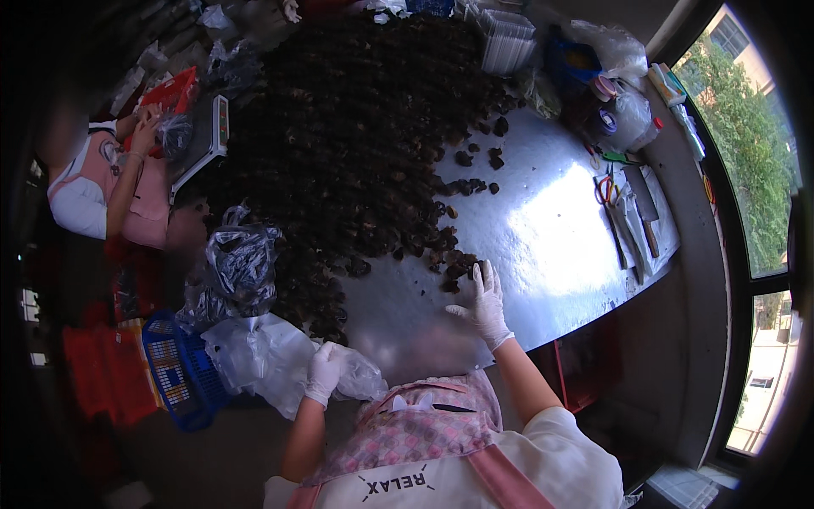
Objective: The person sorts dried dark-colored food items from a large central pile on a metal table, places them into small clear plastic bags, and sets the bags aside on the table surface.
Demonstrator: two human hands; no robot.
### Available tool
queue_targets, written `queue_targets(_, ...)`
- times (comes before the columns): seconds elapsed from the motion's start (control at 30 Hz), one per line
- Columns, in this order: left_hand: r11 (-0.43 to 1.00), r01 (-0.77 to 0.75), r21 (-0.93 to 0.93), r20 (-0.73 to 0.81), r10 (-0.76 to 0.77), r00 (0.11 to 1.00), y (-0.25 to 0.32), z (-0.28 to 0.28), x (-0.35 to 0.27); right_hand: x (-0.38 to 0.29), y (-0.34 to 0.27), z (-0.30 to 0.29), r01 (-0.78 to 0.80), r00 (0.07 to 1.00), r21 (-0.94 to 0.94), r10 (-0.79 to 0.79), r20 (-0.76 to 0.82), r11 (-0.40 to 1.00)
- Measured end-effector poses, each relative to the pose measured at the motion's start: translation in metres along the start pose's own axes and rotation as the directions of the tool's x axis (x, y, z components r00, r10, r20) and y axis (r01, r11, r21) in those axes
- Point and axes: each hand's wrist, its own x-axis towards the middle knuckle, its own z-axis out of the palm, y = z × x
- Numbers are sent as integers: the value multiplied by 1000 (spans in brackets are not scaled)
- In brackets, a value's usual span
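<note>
A broad heap of dark brown, dried-looking pieces (343, 140), perhaps dried fungus, covers much of a metal table (394, 305). My right hand (487, 305), in a thin white glove, reaches over the table with its fingers spread. Its fingertips touch or nearly touch a small cluster of the pieces (459, 270) at the heap's near edge. Gloved in white too, my left hand (325, 372) is closed on a clear plastic bag (359, 375) close to my apron. More clear plastic sheeting or bags (261, 356) lie just left of that hand.
At the left are a bundle of plastic bags (241, 254), a blue basket (184, 369), red crates (105, 369) and a scale (219, 127) beside another person. Scissors (606, 189) and a cleaver (642, 197) lie at the right; white trays (509, 41) are stacked at the back.
</note>
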Motion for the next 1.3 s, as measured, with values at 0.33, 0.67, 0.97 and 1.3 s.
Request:
queue_targets(0.33, 915, -248, 317, -262, 336, 905, -18, 7, -22, 150, -66, 82, 193, 969, -115, -208, -136, 975)
queue_targets(0.67, 991, 5, 132, -293, 34, 956, -12, 12, 31, 194, -177, 108, 436, 862, 48, -433, 265, 898)
queue_targets(0.97, 969, -163, 185, -112, 185, 976, 9, 53, 44, 112, -131, 98, 648, 663, 135, -642, 385, 749)
queue_targets(1.3, 908, -224, 354, -344, 350, 872, 23, 20, 30, 153, -136, 55, 468, 733, 439, -614, 291, 767)
